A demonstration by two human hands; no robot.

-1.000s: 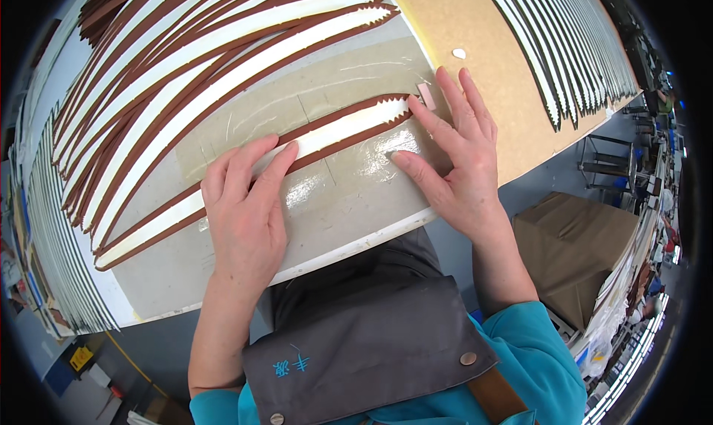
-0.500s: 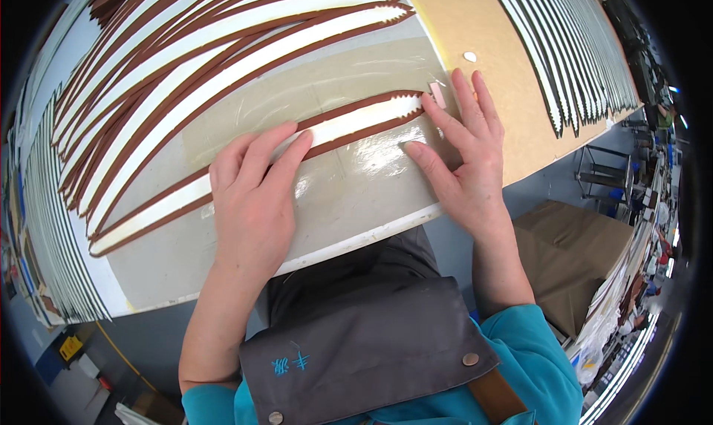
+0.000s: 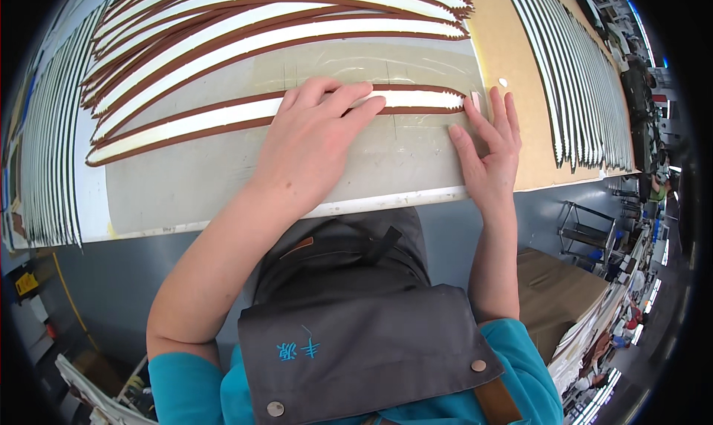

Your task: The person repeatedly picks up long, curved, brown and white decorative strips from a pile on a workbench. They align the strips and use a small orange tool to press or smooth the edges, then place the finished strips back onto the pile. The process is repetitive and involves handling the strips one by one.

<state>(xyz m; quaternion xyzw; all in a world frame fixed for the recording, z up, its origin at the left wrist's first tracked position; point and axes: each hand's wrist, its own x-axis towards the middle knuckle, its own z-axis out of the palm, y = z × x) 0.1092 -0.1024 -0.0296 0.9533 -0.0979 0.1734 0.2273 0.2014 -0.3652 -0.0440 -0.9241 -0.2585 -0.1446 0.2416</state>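
Note:
A long white strip with reddish-brown edges [image 3: 223,115] lies across the grey mat, its toothed end to the right. My left hand [image 3: 316,132] rests on the strip right of its middle, fingers stretched out and covering part of it. At the toothed end, my right hand [image 3: 492,150] has its fingers apart, the index fingertip touching or very near the tip. Its thumb is over the mat, below the strip. A small pale pink piece [image 3: 476,98] shows beside the right fingers. Beyond the strip, several similar brown-edged strips [image 3: 297,35] lie in an overlapping pile.
A grey mat [image 3: 186,184] covers the middle of the white-edged table. Tan board [image 3: 512,46] lies on the right, with a small white piece [image 3: 503,82]. Dark-edged strips stand in rows at right [image 3: 572,91] and left [image 3: 56,143]. A brown-covered stack [image 3: 553,291] is beside my right arm.
The whole view has shifted and turned, so the strip looks more level. My left hand is closer to the strip's toothed end. My right hand stays by that end.

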